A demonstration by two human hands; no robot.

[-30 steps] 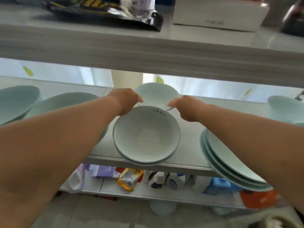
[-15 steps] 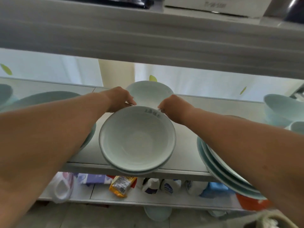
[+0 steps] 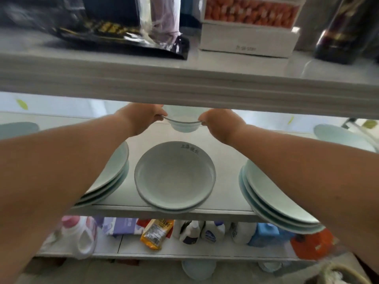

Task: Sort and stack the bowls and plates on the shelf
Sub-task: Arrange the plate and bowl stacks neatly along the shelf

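**Small bowl held aloft over the middle shelf**

Pale shelving fills the view in three tiers. Nearest and lowest, the bottom shelf [image 3: 143,253] carries detergent bottles [image 3: 82,238] and a yellow pouch [image 3: 155,232]. Above it, the middle shelf [image 3: 227,160] holds a wide bowl [image 3: 174,177] resting in another at its front edge, between a left stack of plates [image 3: 114,181] and a right stack of plates [image 3: 272,203] that overhangs the edge. Farther back, both bare arms reach in. The left hand [image 3: 141,119] and the right hand [image 3: 219,125] each pinch opposite sides of the rim of a small bowl [image 3: 183,125], their fingers closed on it, holding it upright in the air behind and above the wide bowl, clear of the shelf. Farthest up, the top shelf [image 3: 184,83] bears a dark bag [image 3: 123,31] and a white box [image 3: 248,37].
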